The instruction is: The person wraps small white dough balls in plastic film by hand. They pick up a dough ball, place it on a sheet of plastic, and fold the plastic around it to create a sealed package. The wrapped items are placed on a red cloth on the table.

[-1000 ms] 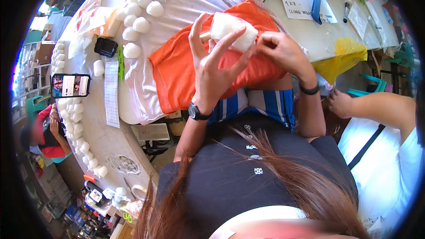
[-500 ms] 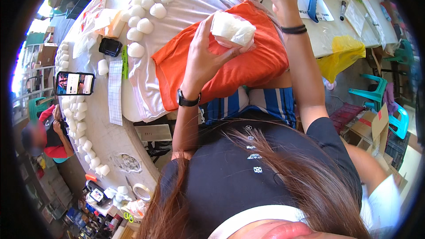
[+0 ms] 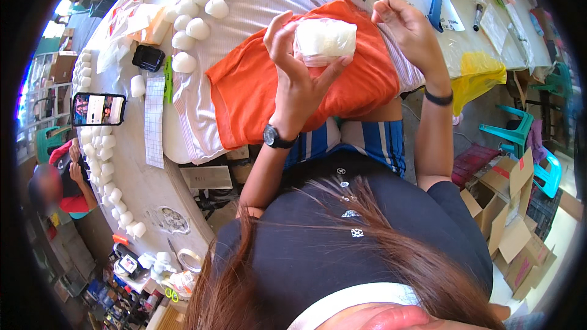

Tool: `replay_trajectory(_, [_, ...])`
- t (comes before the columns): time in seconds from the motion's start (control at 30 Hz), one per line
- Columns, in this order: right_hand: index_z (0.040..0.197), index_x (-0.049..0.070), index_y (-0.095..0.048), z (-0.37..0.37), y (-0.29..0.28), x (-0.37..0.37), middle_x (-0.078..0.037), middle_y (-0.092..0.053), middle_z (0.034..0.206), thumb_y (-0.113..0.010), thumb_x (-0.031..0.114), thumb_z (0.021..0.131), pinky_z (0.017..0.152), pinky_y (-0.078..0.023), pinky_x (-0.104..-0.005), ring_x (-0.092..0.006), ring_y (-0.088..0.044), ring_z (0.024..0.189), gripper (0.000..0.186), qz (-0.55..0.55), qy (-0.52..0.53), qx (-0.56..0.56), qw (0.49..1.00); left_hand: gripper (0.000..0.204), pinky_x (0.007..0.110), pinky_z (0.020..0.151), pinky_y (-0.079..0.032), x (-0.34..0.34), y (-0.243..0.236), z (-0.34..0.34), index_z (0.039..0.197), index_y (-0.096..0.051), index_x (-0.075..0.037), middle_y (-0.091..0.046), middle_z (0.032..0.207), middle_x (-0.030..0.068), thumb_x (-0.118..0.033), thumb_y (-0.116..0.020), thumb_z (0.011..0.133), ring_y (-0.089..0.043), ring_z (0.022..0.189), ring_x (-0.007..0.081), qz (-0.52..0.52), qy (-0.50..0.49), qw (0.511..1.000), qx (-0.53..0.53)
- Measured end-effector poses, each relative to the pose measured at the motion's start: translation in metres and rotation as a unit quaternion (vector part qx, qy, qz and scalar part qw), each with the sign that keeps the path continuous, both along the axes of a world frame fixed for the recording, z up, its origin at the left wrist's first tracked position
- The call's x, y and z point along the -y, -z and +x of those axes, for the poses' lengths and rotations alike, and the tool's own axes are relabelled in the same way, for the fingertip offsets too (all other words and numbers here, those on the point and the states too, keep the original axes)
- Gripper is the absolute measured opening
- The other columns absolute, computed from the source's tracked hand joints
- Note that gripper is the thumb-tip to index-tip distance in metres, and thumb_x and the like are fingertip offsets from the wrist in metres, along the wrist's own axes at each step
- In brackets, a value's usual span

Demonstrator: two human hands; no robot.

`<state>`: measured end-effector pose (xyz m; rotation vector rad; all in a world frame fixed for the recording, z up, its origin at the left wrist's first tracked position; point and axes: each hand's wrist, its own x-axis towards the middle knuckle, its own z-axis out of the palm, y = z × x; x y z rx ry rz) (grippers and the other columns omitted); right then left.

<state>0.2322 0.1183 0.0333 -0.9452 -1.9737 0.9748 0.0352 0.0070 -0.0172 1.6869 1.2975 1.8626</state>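
White bundle [image 3: 325, 41], grasped by left fingers [image 3: 273, 40], over orange cloth [image 3: 244, 101]; gap to right fingers [image 3: 392, 10], curled, hold unclear.

I've got bright light [image 3: 61, 13] glaring at far left beside white shelving [image 3: 56, 87], a pale worktop [image 3: 145, 190] curving round, and on the right, a teal stool [image 3: 521, 123] standing on grey floor [image 3: 469, 133]!

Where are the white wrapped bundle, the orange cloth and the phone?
White wrapped bundle [image 3: 325, 39], head view: middle of its face.
Orange cloth [image 3: 365, 78], head view: right part.
Phone [image 3: 98, 110], head view: lit screen.
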Motion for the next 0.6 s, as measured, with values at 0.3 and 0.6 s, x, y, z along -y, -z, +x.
replay_trajectory(0.3, [0.095,0.002,-0.070,-0.023,-0.054,0.058,-0.014,-0.061,0.087,-0.067,0.028,0.098,0.069,-0.048,-0.0401,-0.0350,-0.063,0.078,0.026,0.113,-0.036,0.167,0.979,0.052,0.056,0.103,-0.051,0.007,-0.003,-0.001,0.119,-0.060,-0.016,-0.034,0.149,0.0223,-0.003,-0.085,0.075,-0.048,0.132,0.0439,0.010,-0.054,0.990,-0.128])
replay_trajectory(0.6, [0.092,0.003,-0.068,-0.015,0.006,0.040,-0.014,-0.062,0.085,-0.067,0.041,0.097,0.070,-0.048,-0.0403,-0.0330,-0.061,0.078,0.038,0.007,-0.046,0.136,0.990,0.050,0.051,0.096,-0.054,0.010,-0.015,-0.006,0.117,-0.062,-0.015,-0.035,0.148,0.0203,0.004,-0.081,0.076,-0.051,0.129,0.0428,-0.052,-0.039,0.986,-0.152])
